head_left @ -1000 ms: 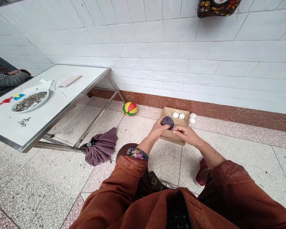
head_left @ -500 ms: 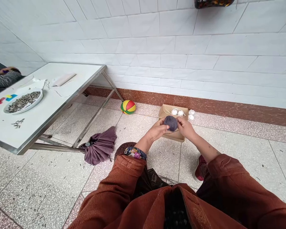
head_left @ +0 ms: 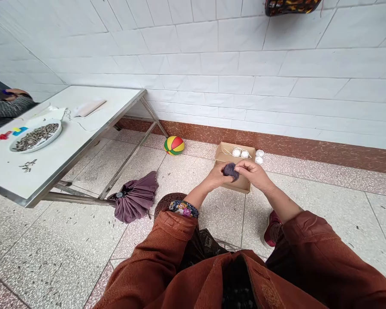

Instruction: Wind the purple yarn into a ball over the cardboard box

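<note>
My left hand point(head_left: 216, 177) is closed around a ball of dark purple-grey yarn point(head_left: 230, 171). At the ball's right side, my right hand point(head_left: 254, 173) pinches the yarn, thumb and fingertips together; the strand itself is too fine to make out. Both hands are above an open cardboard box point(head_left: 242, 186) on the floor. Inside the box, at its far side, lie white yarn balls point(head_left: 236, 152) with loose ends. Two more white balls point(head_left: 259, 157) rest on the floor just right of the box.
At left stands a white metal-framed table point(head_left: 67, 148) with a plate point(head_left: 58, 134) of sunflower seeds and a folded cloth point(head_left: 90, 107). A colourful ball point(head_left: 174, 146) and a purple folded umbrella point(head_left: 138, 197) lie on the floor. Another person's sleeve point(head_left: 6, 109) shows beyond the table.
My right hand has come up and over the yarn ball's right side, its fingers now in front of it. The ball has turned in my left hand and sits slightly lower.
</note>
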`<state>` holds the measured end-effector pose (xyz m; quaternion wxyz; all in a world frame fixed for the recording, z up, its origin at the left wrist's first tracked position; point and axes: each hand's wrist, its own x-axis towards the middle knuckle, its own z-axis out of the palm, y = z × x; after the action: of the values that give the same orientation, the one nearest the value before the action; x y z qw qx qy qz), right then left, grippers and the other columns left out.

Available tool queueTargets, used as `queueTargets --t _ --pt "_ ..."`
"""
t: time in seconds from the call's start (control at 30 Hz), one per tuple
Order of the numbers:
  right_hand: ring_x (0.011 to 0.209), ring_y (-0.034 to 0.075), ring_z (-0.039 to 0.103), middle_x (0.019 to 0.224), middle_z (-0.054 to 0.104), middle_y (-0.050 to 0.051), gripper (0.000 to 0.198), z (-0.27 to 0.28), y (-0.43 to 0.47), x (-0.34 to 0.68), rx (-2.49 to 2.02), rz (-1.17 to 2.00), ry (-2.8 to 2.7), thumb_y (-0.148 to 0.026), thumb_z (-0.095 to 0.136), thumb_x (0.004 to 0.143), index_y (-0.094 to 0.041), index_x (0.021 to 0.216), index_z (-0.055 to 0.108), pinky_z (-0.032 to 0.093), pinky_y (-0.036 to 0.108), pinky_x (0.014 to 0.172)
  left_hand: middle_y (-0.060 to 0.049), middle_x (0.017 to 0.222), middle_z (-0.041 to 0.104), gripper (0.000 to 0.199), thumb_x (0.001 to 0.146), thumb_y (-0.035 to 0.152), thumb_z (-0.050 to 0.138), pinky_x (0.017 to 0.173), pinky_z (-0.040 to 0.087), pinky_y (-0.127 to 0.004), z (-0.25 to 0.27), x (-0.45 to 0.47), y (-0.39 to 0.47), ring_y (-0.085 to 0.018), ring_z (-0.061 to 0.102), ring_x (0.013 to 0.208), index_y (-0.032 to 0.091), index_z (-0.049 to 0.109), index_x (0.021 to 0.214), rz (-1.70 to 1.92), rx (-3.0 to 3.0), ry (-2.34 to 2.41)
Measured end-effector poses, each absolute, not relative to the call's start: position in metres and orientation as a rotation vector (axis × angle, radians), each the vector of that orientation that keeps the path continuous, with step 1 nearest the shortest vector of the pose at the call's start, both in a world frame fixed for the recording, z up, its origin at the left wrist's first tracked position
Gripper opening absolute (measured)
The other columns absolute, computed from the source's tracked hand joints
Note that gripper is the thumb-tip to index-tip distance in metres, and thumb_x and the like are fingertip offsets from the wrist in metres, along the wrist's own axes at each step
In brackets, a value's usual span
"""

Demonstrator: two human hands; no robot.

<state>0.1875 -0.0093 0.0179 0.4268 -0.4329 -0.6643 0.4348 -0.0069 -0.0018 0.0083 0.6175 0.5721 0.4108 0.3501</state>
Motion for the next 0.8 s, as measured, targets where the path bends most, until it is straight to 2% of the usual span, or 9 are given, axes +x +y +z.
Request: queueTargets --t 0.07,0.17,0.27,0.43,0.57,0.67,0.8 --pt "0.077 0.02 0.061 0.079 0.068 0.003 0.03 0.017 -0.005 0.188 -1.111 1.028 -1.602 -0.053 0.067 0.088 -0.023 0.083 0.069 0.051 0.034 0.074 -0.008 0.118 0.07 0.061 0.067 0.023 0.08 0.101 0.047 -0.042 0.009 -0.006 -0.004 -0.026 0.063 0.109 0.02 0.068 0.127 0.734 1.307 0.847" --pt "0.075 0.02 0.06 0.079 0.067 0.003 0.032 0.012 0.001 0.19 -1.171 0.946 -1.553 -0.054 0.067 0.088 -0.023 0.081 0.067 0.05 0.034 0.074 -0.011 0.135 0.063 0.085 0.069 0.028 0.084 0.092 0.052 -0.041 0.009 -0.007 -0.006 -0.028 0.061 0.115 0.029 0.053 0.148 0.673 1.2 0.709" --pt "0.07 0.018 0.057 0.075 0.065 0.001 0.032 0.001 0.004 0.192 -1.234 0.964 -1.539 -0.053 0.064 0.089 -0.022 0.08 0.065 0.048 0.032 0.068 -0.012 0.142 0.057 0.098 0.07 0.031 0.086 0.081 0.055 -0.036 0.01 -0.008 -0.008 -0.026 0.064 0.109 0.037 0.04 0.156 0.689 1.045 0.62" --pt "0.072 0.019 0.06 0.077 0.068 0.002 0.026 -0.015 0.001 0.19 -1.324 1.026 -1.675 -0.044 0.055 0.093 -0.022 0.084 0.066 0.048 0.032 0.068 -0.012 0.126 0.063 0.072 0.069 0.032 0.087 0.08 0.054 -0.032 0.011 -0.011 -0.006 -0.021 0.065 0.099 0.024 0.06 0.135 0.791 0.905 0.588" --pt "0.067 0.017 0.059 0.072 0.066 0.0 0.026 -0.013 -0.007 0.188 -1.283 1.078 -1.867 -0.043 0.055 0.094 -0.021 0.087 0.066 0.046 0.03 0.066 -0.01 0.119 0.066 0.066 0.067 0.032 0.087 0.082 0.051 -0.031 0.005 -0.01 0.001 -0.02 0.064 0.098 0.02 0.063 0.127 0.949 0.883 0.764" --pt "0.065 0.015 0.055 0.069 0.062 -0.002 0.03 -0.001 -0.013 0.186 -1.171 1.112 -1.976 -0.046 0.058 0.094 -0.021 0.079 0.064 0.043 0.029 0.064 -0.008 0.113 0.069 0.062 0.067 0.031 0.085 0.093 0.05 -0.036 0.0 -0.01 0.007 -0.022 0.064 0.102 0.019 0.064 0.124 1.04 0.997 0.962" --pt "0.071 0.016 0.058 0.08 0.067 0.001 0.029 0.018 -0.016 0.186 -1.061 1.203 -1.859 -0.049 0.061 0.094 -0.023 0.089 0.069 0.046 0.03 0.067 -0.008 0.117 0.068 0.058 0.066 0.027 0.084 0.105 0.044 -0.042 -0.003 -0.009 0.007 -0.027 0.06 0.114 0.02 0.067 0.121 0.994 1.269 1.081"
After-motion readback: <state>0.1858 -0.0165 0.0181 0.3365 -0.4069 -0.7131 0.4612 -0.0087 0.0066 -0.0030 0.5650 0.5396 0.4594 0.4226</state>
